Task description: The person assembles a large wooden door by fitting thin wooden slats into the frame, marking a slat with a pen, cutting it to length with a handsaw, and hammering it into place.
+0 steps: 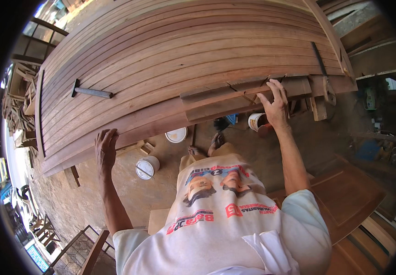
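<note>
A large slatted wooden panel (161, 59) lies in front of me. My left hand (106, 147) is at its near edge on the left, with its fingers curled over the edge board. Further right, a thick brown wooden board (221, 104) with dark cross marks lies along the same edge. My right hand (276, 104) grips this board from above, fingers over its far side and thumb on the near side. A hammer (92, 91) rests on the slats at the left. Near the panel's right end lies a tool with a long dark shaft (319, 58).
Below the panel, white buckets (147, 167) stand on the dusty floor, and another bucket (256, 122) is near my feet. Stacked wood scraps (21, 98) lie at the left. A brown panelled door (344, 195) leans at my right. A wooden frame (95, 252) is at lower left.
</note>
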### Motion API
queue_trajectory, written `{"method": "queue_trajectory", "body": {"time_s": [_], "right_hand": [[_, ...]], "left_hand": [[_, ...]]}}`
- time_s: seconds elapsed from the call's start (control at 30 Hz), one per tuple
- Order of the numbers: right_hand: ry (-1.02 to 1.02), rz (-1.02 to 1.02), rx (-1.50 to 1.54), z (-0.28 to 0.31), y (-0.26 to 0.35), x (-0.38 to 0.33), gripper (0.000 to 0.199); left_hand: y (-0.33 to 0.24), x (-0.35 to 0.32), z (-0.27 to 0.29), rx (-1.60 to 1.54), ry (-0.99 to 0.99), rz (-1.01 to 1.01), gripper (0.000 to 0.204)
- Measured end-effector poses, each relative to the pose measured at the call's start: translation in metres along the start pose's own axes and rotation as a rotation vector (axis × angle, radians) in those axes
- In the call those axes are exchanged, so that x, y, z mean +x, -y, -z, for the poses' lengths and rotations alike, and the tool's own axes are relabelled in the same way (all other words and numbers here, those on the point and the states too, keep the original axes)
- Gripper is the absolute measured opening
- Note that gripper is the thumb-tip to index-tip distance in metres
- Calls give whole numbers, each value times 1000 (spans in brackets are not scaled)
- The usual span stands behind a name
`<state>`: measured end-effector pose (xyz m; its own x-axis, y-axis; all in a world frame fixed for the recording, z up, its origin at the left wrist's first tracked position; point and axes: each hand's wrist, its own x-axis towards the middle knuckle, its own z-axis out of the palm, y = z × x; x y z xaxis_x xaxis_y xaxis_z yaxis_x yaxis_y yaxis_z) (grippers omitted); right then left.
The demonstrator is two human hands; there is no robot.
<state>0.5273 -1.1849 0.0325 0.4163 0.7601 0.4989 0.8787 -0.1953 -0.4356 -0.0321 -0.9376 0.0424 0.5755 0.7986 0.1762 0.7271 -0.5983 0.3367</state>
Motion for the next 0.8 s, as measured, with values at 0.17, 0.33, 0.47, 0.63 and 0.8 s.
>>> {"method": "queue_trajectory", "body": {"time_s": [0.17,0.33,0.47,0.63,0.8], "right_hand": [[-46,-72,-22,-15,0,2,48],[-98,-210,93,-26,-9,-1,44],[-130,-205,106,-31,-10,2,43],[-114,-174,165,-27,-1,6,38],[-151,-35,60,-30,-15,-5,38]], "left_hand": [[17,-1,-2,42,15,81,23],[-16,10,-5,67,-38,94,33],[-85,34,-35,-15,-138,6,48],[-141,57,-56,-160,-71,-18,46],[-135,62,-84,-151,-61,-107,31]]}}
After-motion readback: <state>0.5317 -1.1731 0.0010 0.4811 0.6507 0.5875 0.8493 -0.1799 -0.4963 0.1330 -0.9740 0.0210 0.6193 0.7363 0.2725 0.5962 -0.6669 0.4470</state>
